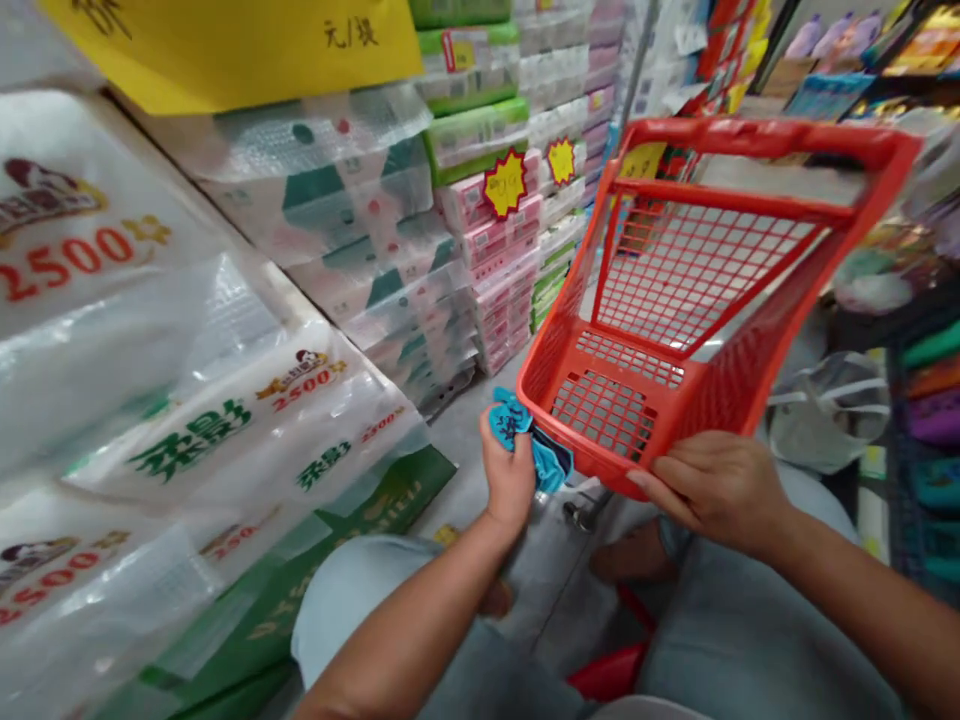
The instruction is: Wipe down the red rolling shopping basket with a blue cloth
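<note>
In the head view a red plastic shopping cart (630,360) stands before me, its gridded basket facing up. My left hand (510,465) is closed on a bright blue cloth (551,460) with dark markings, pressed against the near left corner of the basket rim. At the near right of the rim, my right hand (720,490) grips the edge, thumb and fingers wrapped over it. Part of the cloth is hidden behind my left fingers.
Stacked tissue packs (352,230) line the left side, with large white plastic packages (225,420) nearest me. A yellow price sign (262,50) hangs above. On the right are a white basket (829,420) and shelves of goods (930,400). My knees flank the cart's near end.
</note>
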Demonstrator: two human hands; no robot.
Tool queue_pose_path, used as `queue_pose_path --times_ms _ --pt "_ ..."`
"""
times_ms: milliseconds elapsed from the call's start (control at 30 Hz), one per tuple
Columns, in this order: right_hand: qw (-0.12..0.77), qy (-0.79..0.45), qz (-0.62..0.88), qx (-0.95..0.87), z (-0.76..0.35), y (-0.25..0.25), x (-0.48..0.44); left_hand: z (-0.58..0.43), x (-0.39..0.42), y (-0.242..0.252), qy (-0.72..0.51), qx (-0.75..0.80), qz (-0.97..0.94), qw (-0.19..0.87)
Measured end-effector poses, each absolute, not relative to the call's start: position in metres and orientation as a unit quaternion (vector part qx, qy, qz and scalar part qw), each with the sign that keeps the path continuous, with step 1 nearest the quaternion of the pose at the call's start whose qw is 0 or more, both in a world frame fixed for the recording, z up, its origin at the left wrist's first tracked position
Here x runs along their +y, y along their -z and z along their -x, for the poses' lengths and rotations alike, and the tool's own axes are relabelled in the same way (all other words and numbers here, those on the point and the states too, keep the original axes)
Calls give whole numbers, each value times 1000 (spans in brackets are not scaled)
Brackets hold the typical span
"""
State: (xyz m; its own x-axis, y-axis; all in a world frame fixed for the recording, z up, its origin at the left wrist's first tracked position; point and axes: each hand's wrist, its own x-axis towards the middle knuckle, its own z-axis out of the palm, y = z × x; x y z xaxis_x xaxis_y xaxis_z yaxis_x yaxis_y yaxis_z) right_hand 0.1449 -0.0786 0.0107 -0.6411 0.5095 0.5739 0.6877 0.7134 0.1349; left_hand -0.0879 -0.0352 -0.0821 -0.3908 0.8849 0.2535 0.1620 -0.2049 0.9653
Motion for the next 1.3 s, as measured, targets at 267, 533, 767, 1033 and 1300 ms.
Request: queue_pose_path --times_ms 267,533,767,1033,1300 --pt "231 101 333 -908 -160 -12 -61 97 -20 98 -599 558 -489 300" --pt "61 16 431 -900 -155 -25 -58 109 -18 76 -609 538 -511 278" --pt "13 -29 558 -829 -72 -32 -61 80 -42 94 -578 519 -531 339" --pt "154 98 536 -824 -87 -4 -73 72 -17 91 -541 478 -579 379" --pt "222 123 456 -853 -118 -7 -84 34 -37 93 -578 458 -558 380"
